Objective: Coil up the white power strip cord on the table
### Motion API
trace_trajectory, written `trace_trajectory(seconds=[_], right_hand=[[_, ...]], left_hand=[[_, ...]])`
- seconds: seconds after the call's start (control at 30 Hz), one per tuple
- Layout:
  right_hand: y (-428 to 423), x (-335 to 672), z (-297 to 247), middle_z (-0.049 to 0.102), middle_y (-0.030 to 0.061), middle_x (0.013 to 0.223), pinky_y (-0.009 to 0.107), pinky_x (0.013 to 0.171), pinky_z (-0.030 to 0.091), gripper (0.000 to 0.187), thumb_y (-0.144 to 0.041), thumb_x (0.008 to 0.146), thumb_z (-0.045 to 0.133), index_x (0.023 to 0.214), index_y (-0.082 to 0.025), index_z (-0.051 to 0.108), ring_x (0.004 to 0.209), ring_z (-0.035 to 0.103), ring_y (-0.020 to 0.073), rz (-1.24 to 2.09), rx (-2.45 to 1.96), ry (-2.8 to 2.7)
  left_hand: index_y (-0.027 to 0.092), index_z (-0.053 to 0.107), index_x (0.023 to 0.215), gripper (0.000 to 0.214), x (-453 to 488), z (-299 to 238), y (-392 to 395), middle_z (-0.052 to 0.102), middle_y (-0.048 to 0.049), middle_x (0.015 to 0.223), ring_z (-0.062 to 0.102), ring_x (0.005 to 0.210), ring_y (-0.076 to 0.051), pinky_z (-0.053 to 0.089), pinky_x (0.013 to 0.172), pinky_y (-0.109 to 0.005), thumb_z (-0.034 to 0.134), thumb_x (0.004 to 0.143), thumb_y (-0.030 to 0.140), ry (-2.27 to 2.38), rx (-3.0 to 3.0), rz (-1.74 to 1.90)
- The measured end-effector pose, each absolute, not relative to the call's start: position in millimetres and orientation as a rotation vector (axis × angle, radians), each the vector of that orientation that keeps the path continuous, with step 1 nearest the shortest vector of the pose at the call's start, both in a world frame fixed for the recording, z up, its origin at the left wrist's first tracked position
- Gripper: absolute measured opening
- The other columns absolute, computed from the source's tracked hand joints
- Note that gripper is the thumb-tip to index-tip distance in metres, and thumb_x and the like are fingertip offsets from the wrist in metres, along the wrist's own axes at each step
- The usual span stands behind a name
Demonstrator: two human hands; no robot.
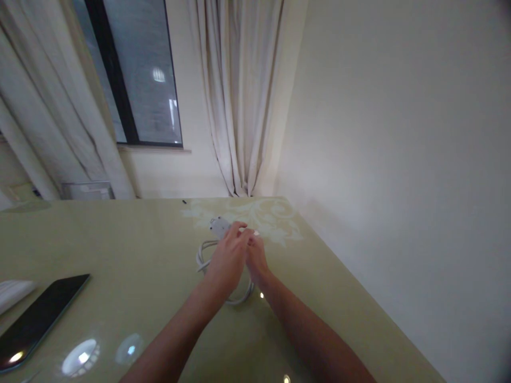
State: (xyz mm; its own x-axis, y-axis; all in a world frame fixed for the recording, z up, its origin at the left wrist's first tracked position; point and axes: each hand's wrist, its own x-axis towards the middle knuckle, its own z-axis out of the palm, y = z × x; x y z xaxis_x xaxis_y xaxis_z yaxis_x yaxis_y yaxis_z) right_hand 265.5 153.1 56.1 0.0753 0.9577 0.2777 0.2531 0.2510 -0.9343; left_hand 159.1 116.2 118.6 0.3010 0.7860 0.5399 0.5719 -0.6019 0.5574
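Observation:
A white power strip (219,226) lies on the table, its left end showing and the rest hidden behind my hands. Over it is my left hand (233,249), fingers bent and reaching across to the right. My right hand (255,254) is close against it, with its fingers curled inward. Just past the right fingers a small white piece (256,233) peeks out, too small to name. What the fingertips grip is covered by the hands. Loops of a pale cable (203,257) lie under and around my left wrist, reaching toward me between the forearms.
A black phone or tablet (42,319) lies at the left, beside a white object (15,293) cut by the frame. Near the table's (131,239) far edge is a small dark piece (184,201). A wall (391,159) borders the right side; curtains (239,106) hang behind.

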Motion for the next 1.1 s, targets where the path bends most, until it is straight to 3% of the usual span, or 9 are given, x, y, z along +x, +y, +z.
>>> trace_trajectory(seconds=[0.13,0.27,0.4,0.57,0.67,0.77,0.83,0.93,1.1], right_hand=[[153.6,261.4,48.9,0.067,-0.0027,0.066,0.022,0.048,0.032,0.045,-0.044,0.076,0.071,0.110,-0.019,0.055,0.049,0.043,0.0104,1.014,-1.014,-1.018],[152.4,262.4,46.9,0.059,-0.0073,0.061,0.021,0.048,0.025,0.054,-0.038,0.072,0.067,0.122,-0.018,0.057,0.049,0.036,0.0098,1.122,-0.897,-0.891],[149.0,264.7,51.8,0.044,-0.0085,0.056,0.023,0.046,0.017,0.044,-0.051,0.079,0.065,0.106,-0.017,0.068,0.047,0.029,0.0084,1.212,-0.911,-0.909],[151.1,267.7,54.4,0.038,-0.0108,0.053,0.023,0.045,0.018,0.045,-0.056,0.073,0.077,0.091,-0.016,0.070,0.047,0.027,0.0068,1.202,-0.992,-1.056],[157.0,275.1,52.2,0.047,-0.0085,0.056,0.022,0.048,0.027,0.034,-0.048,0.078,0.072,0.088,-0.016,0.070,0.049,0.038,0.0082,1.243,-1.049,-1.211],[162.2,286.8,52.8,0.062,-0.0025,0.072,0.023,0.062,0.042,0.018,-0.031,0.081,0.069,0.089,-0.016,0.075,0.064,0.054,0.0113,1.071,-1.245,-1.575],[164.3,294.3,55.1,0.070,0.0037,0.096,0.027,0.081,0.049,0.017,-0.021,0.080,0.070,0.094,-0.017,0.079,0.086,0.063,0.0152,0.823,-1.385,-1.760],[165.1,300.4,56.7,0.066,0.0126,0.133,0.036,0.109,0.042,0.029,-0.019,0.081,0.072,0.110,-0.018,0.080,0.123,0.061,0.0231,0.552,-1.453,-1.942],[156.9,291.7,41.7,0.062,0.0147,0.147,0.040,0.118,0.036,0.040,-0.025,0.091,0.064,0.130,-0.018,0.072,0.136,0.056,0.0253,0.461,-1.454,-2.164]], left_hand=[[0.023,0.070,0.122,0.033,131.4,116.0,137.1,0.056,-0.0147,0.128,0.068,0.092,-0.025,0.060,0.080,-0.041,0.059,0.091,0.023,1.301,2.064,1.324],[0.020,0.060,0.136,0.075,109.0,100.1,163.0,0.059,-0.0181,0.135,0.057,0.126,-0.040,0.044,0.110,-0.057,0.086,0.068,0.036,1.390,2.123,1.365],[0.013,0.054,0.138,0.095,102.9,86.0,181.7,0.064,-0.0208,0.127,0.063,0.119,-0.037,0.049,0.102,-0.049,0.091,0.057,0.047,1.446,1.835,1.286],[0.016,0.068,0.093,0.056,98.7,89.7,181.6,0.069,-0.0070,0.087,0.067,0.086,-0.028,0.053,0.076,-0.038,0.088,0.057,0.054,1.483,1.847,1.183],[0.018,0.065,0.087,0.045,96.2,98.9,175.9,0.066,0.0003,0.073,0.062,0.069,-0.020,0.047,0.062,-0.029,0.088,0.061,0.047,1.314,1.749,1.222],[0.017,0.068,0.094,0.045,92.3,108.0,175.0,0.068,0.0011,0.077,0.061,0.069,-0.017,0.048,0.063,-0.027,0.090,0.061,0.040,1.240,1.578,1.469],[0.017,0.068,0.095,0.047,84.4,112.2,179.4,0.068,0.0011,0.079,0.062,0.071,-0.016,0.051,0.066,-0.027,0.091,0.060,0.038,1.177,1.381,1.640],[0.019,0.064,0.093,0.046,62.0,112.0,192.4,0.068,0.0007,0.085,0.066,0.076,-0.015,0.056,0.074,-0.029,0.091,0.058,0.032,1.120,1.025,1.831],[0.021,0.055,0.093,0.030,30.2,86.5,210.3,0.069,-0.0049,0.099,0.071,0.092,-0.020,0.060,0.082,-0.038,0.078,0.073,0.024,1.377,0.825,1.837]])
